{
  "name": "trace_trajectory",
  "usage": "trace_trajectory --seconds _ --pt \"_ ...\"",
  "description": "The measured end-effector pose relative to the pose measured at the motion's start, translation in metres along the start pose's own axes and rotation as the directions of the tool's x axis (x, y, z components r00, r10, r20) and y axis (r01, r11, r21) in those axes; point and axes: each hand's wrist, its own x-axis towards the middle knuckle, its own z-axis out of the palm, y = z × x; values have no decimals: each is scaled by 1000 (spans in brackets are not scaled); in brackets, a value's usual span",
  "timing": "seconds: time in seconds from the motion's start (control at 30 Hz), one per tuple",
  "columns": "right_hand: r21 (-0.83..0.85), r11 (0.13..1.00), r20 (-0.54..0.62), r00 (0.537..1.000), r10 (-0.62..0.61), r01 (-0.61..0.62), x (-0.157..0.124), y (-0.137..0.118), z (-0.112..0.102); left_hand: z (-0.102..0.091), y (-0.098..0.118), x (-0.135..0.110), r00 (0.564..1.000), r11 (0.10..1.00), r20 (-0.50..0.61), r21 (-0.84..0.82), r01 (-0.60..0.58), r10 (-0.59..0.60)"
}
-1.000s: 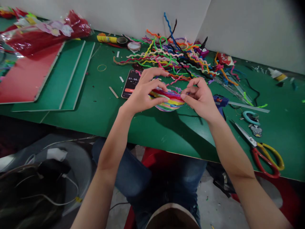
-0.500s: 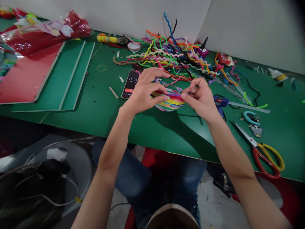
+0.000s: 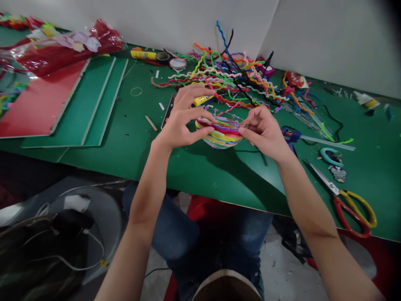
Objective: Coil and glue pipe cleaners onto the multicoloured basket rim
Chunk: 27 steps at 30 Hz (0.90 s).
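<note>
Pipe-cleaner bowl [image 3: 221, 133]: small, shallow, round, built of fuzzy stems coiled in stacked bands. Colours striped: red and pink at rim, then yellow, blue, orange and green, purple at underside. Opening faces up, rim roughly level, interior mostly hidden. Sits mid-scene, raised just above green bench [image 3: 200, 171], shadow on the surface beneath and to near side. Left grip [image 3: 183, 121] wraps left wall, thumb on near side, fingers over far rim. Right grip [image 3: 265, 131] pinches right rim.
</note>
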Motion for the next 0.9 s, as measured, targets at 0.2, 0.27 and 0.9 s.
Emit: trace_trajectory --seconds 0.2,0.27,0.9 --pt "22 1000 9 1000 3 -3 -1 -6 3 0 1 1 995 999 91 35 30 -33" --pt "21 1000 13 1000 -2 2 -1 -7 3 1 2 2 994 999 110 37 15 -19" --pt "-78 996 81 996 -27 34 0 -4 -3 -16 29 3 982 990 187 138 -42 16"
